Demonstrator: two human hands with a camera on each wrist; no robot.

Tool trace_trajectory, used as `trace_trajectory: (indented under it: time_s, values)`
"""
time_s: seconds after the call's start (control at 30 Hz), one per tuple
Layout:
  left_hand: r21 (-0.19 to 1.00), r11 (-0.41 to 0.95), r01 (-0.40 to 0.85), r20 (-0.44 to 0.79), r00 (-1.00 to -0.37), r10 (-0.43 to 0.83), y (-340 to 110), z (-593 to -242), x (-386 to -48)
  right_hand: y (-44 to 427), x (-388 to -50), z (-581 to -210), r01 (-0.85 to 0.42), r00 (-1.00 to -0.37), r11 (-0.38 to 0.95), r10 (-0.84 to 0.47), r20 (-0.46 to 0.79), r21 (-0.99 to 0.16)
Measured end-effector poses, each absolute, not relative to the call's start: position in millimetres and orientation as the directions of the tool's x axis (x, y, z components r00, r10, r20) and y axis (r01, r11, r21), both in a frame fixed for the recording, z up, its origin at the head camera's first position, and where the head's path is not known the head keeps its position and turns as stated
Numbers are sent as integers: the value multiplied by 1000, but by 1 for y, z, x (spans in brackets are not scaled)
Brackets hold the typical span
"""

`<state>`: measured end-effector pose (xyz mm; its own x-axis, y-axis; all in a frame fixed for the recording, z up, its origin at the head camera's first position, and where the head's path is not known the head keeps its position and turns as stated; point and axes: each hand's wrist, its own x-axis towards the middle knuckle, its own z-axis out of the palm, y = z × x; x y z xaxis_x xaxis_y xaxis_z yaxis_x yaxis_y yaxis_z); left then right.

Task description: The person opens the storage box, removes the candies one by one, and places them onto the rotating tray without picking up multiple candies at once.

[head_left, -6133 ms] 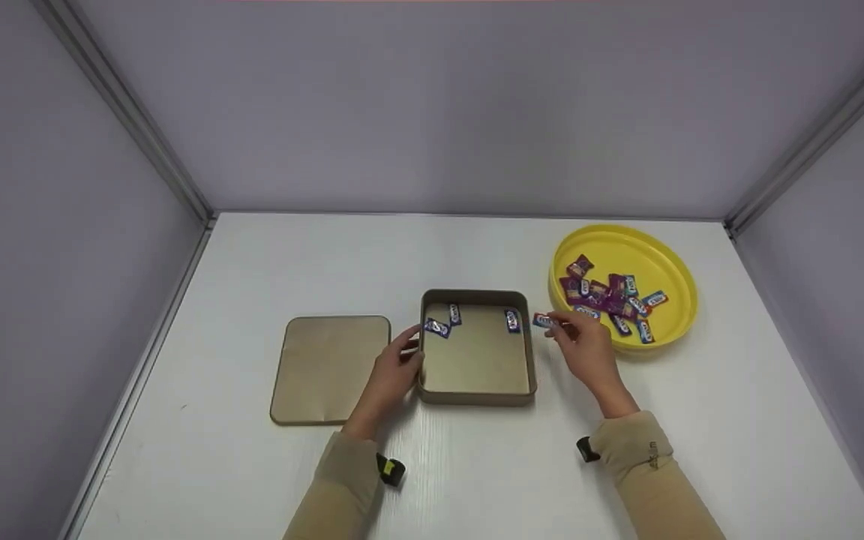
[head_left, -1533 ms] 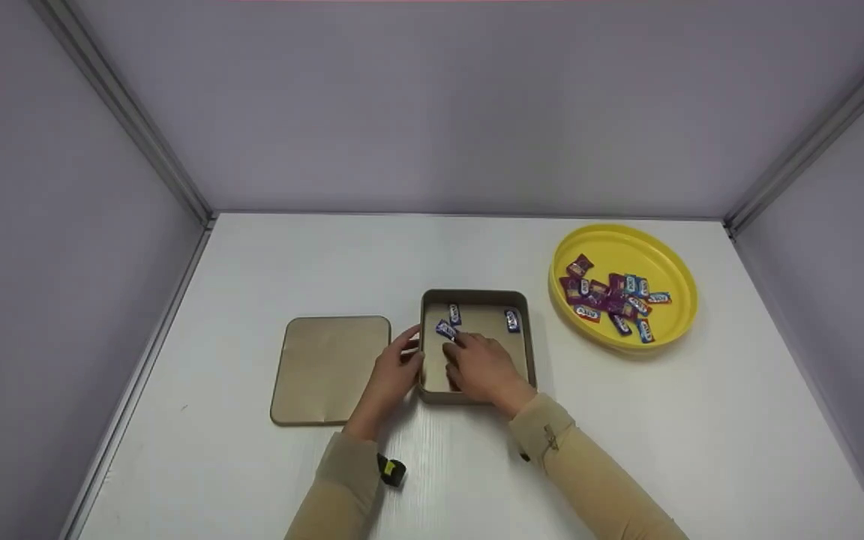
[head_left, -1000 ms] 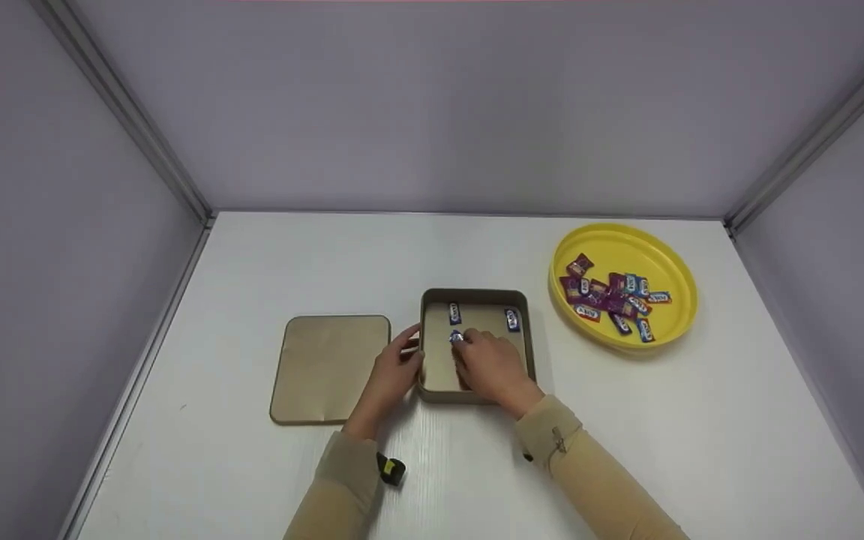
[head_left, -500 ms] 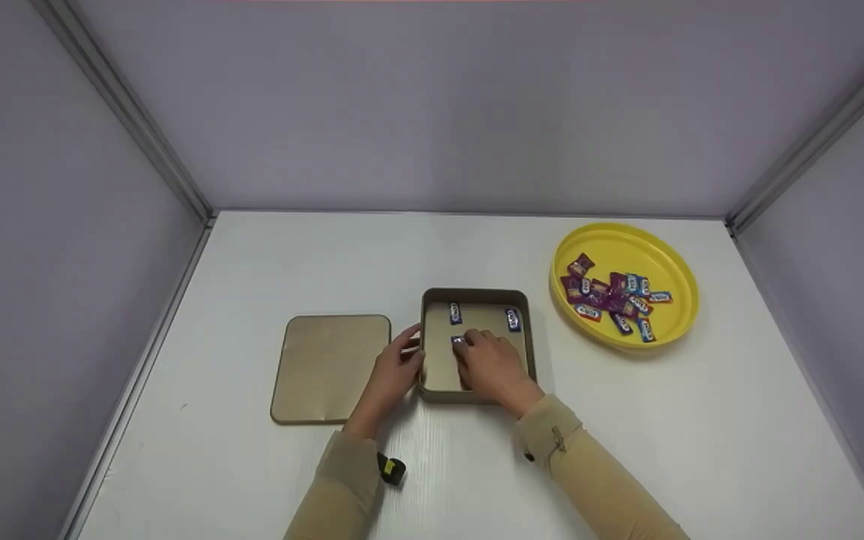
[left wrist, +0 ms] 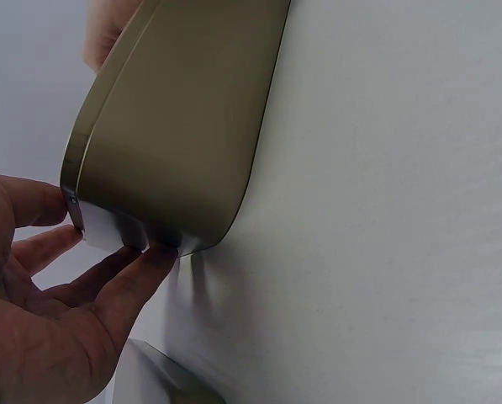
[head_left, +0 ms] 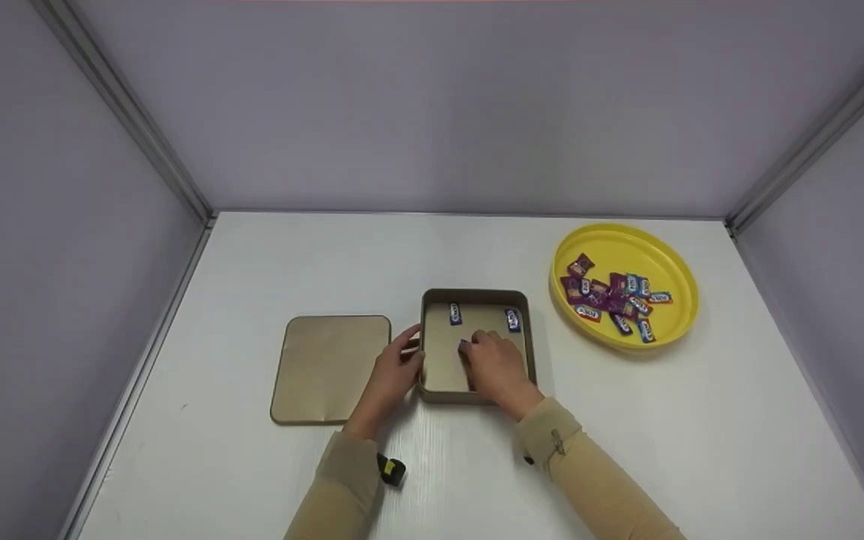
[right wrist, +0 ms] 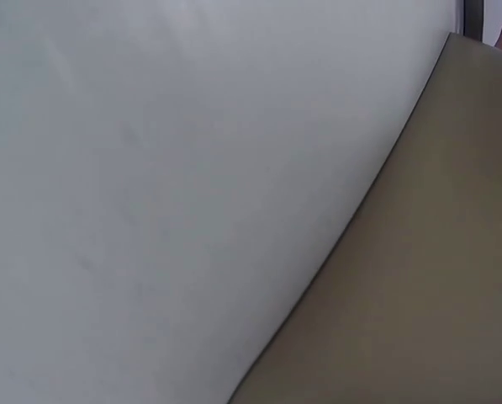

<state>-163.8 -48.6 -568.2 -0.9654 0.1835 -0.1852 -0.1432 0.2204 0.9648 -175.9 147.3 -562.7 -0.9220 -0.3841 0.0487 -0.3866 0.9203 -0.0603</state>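
Note:
In the head view, a square gold tin (head_left: 451, 398) stands mid-table. My left hand (head_left: 396, 373) touches its left outer wall with spread, fairly straight fingers. The left wrist view shows those fingertips (left wrist: 154, 257) against the tin (left wrist: 183, 109). Inside the tin, my right hand (head_left: 498, 367) pinches a small blue-wrapped candy (head_left: 464, 345), mostly covered by the fingers. Two more blue candies, one left (head_left: 455, 313) and one right (head_left: 513, 320), lie near the tin's far wall. In the right wrist view, the tin's outer wall (right wrist: 419, 295) hides my right hand.
The flat gold lid (head_left: 331, 367) lies on the white table left of the tin. At the back right, a round yellow plate (head_left: 649, 259) bears several purple, blue and red wrapped candies. Grey walls (head_left: 477, 112) enclose the back and sides.
My right hand was beside the plate with a red-and-blue candy, then moved into the tin. There it took a blue candy from the left, turned it and shifted it right. The left hand stayed put.

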Motion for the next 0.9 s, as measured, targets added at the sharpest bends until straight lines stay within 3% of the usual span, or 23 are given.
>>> trace_trajectory:
  time_s: [0.27, 0.9]
  values:
    - [966, 216, -142, -184, -965, 188, -49, -568, -164, 146, -176, -563, -341, -938, 940, -339, 72, -18]
    - [960, 257, -112, -162, -970, 182, -48, -568, -165, 144, -174, -567, -296, -949, 945, -275, 152, -141]
